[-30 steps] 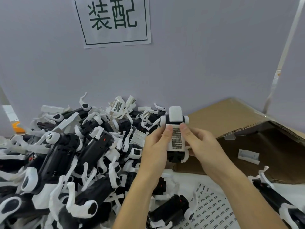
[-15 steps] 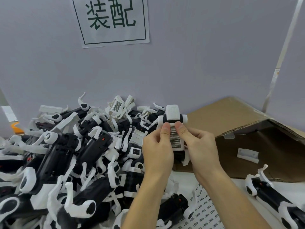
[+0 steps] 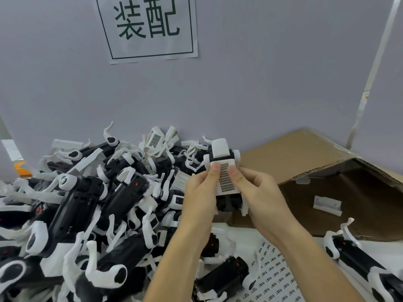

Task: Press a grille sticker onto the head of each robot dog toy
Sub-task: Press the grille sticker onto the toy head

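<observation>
Head view: left hand and right hand clamp a black-and-white plastic robot dog toy above the pile, thumbs flanking the grey grille sticker. Probably light, rigid; hold by head sides, not thin legs.

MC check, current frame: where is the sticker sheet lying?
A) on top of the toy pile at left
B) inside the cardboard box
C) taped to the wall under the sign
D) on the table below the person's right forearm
D: the sticker sheet lies flat on the white table, partly under the right forearm, beside a black-and-white robot dog toy; the cardboard box holds only a small white part.
</observation>
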`<move>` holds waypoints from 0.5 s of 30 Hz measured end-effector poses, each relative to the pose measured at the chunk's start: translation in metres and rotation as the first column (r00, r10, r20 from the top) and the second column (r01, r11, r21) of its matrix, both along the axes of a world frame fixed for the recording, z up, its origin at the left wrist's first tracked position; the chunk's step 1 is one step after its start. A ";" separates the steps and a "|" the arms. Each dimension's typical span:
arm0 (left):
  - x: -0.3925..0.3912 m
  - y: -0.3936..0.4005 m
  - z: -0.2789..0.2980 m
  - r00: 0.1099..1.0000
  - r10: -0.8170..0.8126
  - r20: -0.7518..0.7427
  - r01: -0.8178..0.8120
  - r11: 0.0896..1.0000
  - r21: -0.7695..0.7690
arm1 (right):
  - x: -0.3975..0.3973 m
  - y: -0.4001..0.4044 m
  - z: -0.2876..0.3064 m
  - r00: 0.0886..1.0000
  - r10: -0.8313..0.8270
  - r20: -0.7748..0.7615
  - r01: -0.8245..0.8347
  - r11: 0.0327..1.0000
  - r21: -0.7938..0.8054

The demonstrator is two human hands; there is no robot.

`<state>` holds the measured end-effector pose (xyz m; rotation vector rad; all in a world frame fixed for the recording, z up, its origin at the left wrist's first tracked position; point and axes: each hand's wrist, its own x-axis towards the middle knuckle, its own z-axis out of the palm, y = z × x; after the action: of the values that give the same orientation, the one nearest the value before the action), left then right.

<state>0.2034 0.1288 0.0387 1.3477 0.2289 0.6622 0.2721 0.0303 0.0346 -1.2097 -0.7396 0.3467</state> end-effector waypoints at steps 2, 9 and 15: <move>-0.001 0.002 0.000 0.998 -0.056 -0.006 0.056 0.998 0.000 | 0.003 -0.004 0.002 1.000 0.018 0.020 -0.018 1.000 -0.022; 0.001 0.001 -0.004 0.999 0.037 0.010 -0.038 0.986 0.160 | 0.001 -0.001 0.003 0.972 -0.149 0.183 0.162 0.985 -0.055; -0.002 0.002 -0.003 0.999 -0.041 0.003 0.039 0.974 0.221 | 0.000 -0.005 0.004 0.955 -0.160 0.250 0.178 0.983 -0.052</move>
<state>0.2011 0.1310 0.0360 1.5585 0.1231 0.6734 0.2721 0.0254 0.0389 -1.3923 -0.8339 0.0828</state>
